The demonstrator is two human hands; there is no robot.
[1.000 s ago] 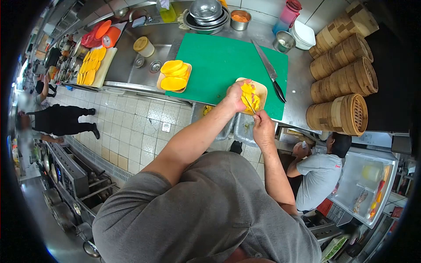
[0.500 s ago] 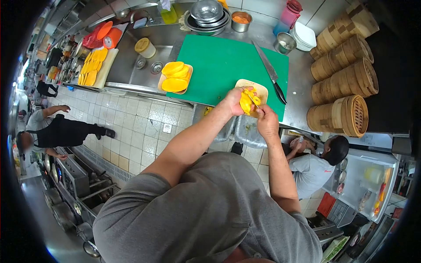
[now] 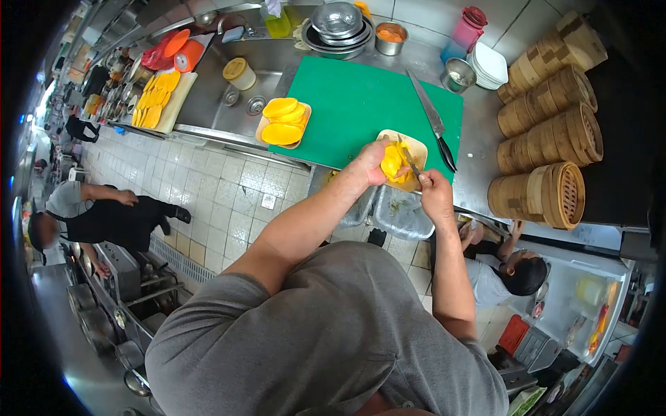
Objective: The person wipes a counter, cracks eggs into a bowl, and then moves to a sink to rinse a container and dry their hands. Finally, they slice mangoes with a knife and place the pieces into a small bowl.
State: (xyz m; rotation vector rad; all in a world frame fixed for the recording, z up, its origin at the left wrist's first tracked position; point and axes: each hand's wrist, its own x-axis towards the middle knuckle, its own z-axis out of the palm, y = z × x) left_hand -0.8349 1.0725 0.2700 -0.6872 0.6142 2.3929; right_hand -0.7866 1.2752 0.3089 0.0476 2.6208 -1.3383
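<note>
My left hand (image 3: pixel 373 162) is closed around a yellow, wet-looking piece of mango (image 3: pixel 392 159). In my right hand (image 3: pixel 437 197) is a small knife (image 3: pixel 414 168), its blade by the mango. Both hands are over a shallow tan tray (image 3: pixel 418 146) at the near edge of the green cutting board (image 3: pixel 340 104); some yellow flesh shows there, partly hidden by my hands. Another tray (image 3: pixel 307 109), at the board's left edge, bears several mango slices (image 3: pixel 283 132). A large knife (image 3: pixel 431 114) with a black handle lies on the board, right of my hands.
Bamboo steamers (image 3: pixel 534 191) stand stacked on the right. Below the counter edge is a clear plastic-lined bin (image 3: pixel 402 211). A sink (image 3: pixel 208 104) lies left of the board, with more mango slices (image 3: pixel 156 97) beyond. One person (image 3: pixel 496 274) crouches by the open fridge; another (image 3: pixel 104 215) stands left.
The small knife's blade now points more upward beside the mango, and my right hand is slightly lower right. The view has shifted a little. The person by the fridge has raised an arm.
</note>
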